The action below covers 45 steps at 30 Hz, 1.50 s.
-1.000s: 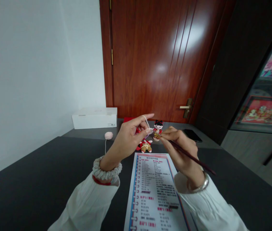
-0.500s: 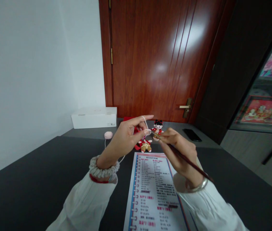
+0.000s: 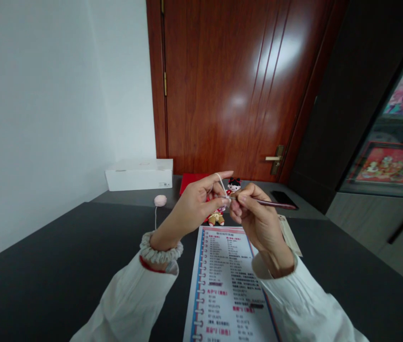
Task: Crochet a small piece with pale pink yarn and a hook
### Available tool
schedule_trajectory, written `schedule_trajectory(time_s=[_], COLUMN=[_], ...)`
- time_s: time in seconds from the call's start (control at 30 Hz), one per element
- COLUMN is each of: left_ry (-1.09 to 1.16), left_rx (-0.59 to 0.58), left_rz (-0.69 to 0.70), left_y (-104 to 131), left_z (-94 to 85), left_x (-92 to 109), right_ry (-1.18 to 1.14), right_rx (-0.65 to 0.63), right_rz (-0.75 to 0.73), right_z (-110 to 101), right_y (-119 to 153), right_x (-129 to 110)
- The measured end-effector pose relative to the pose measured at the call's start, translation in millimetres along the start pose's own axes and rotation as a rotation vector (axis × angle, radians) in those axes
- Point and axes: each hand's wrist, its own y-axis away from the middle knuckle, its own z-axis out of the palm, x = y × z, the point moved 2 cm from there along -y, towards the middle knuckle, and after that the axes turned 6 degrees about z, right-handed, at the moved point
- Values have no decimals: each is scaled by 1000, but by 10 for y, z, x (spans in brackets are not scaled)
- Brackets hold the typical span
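My right hand [image 3: 260,211] grips a crochet hook [image 3: 276,204] with a dark handle, held nearly level. Its metal tip meets a small bit of pale crochet work [image 3: 226,200] pinched between the thumb and fingers of my left hand [image 3: 201,199]. Over my raised left index finger runs a strand of pale yarn [image 3: 222,181]. A small pale pink yarn ball [image 3: 160,200] lies on the table left of my left wrist, its strand trailing toward me. Stitches in the work are too small to make out.
A printed pattern sheet [image 3: 223,275] lies under my hands. Behind them are crocheted dolls [image 3: 234,184], partly hidden, and a red object [image 3: 189,180]. A white box [image 3: 139,174] stands at the back left; a phone [image 3: 284,199] and a pale flat item [image 3: 290,235] lie right.
My right hand has turned, swinging the hook from a downward slant to nearly level. My left hand has shifted slightly right with the work. The pale flat item at right has come into view.
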Motion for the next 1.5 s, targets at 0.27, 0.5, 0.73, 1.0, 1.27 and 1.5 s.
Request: schedule_trajectory(time_s=[0.27,0.5,0.73,1.0,1.27,1.5], left_ry=[214,609,603,485,573,523], left_rx=[105,64,71,-29,-133,-171], left_rz=[-93,-242,-256,-229,-237,-252], left_y=[-15,-2,12,41,72,78], left_z=[84,108,19,-69,-94,-89], left_x=[-12,-100,-84,-78,-105,-79], right_ry=[949,880,220,147,184,13], right_rx=[-80,3,-56,-132,-218,-247], right_rz=[-730,-907,-292,-209,-176,-62], right_z=[-121,-105,-152,-230,-278,-248], right_y=[59,72,6,32,55,36], right_x=[8,106,25,-95,-157,-151])
